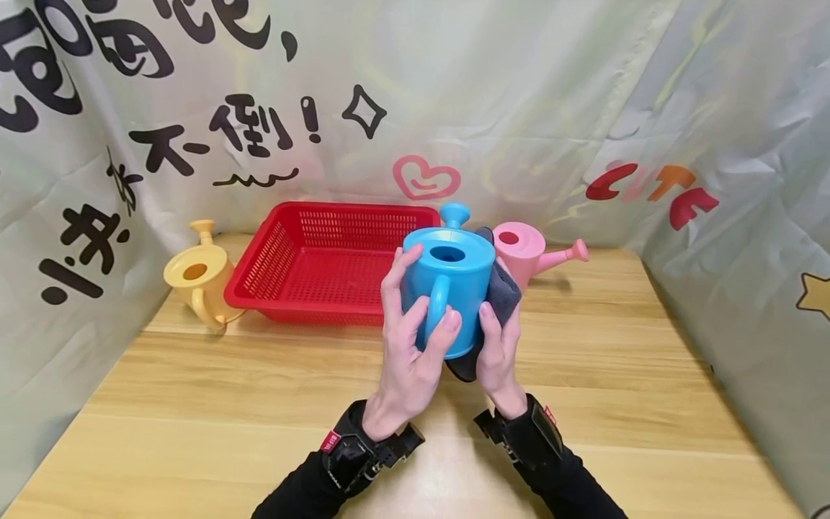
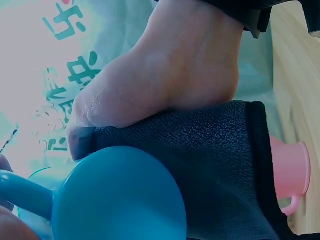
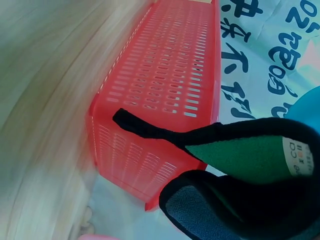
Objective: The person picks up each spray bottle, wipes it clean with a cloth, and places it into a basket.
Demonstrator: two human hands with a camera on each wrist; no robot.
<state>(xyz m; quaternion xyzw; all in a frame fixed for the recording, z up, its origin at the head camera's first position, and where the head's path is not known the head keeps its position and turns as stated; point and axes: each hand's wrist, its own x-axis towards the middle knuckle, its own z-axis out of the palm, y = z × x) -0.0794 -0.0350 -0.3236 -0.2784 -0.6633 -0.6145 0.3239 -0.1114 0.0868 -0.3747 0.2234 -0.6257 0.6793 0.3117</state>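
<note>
"CUTE" lettering [image 1: 651, 191] on backdrop, hands holding blue watering can [image 1: 454, 285], grey cloth [image 1: 502, 292]

— that watering can [image 1: 454, 288] between the hands is bright blue all over, spout and handle too.

— and the cloth [image 1: 502, 295] against it is dark grey; from the right wrist view it has a black edge and a green face with a small white label.

— the basket [image 1: 324, 259] behind is red, slotted in rows all round.

— one yellow can [image 1: 194, 277] to its left, a pale buttery yellow. one pink can [image 1: 525, 249] on the other side.

— the table [image 1: 194, 404] is light wood with a streaky grain.

— the backdrop [image 1: 519, 94] is whitish, with black characters, a pink heart, and red and orange letters.

— black sleeves [image 1: 298, 494], with red tags on the wrist straps.
</note>
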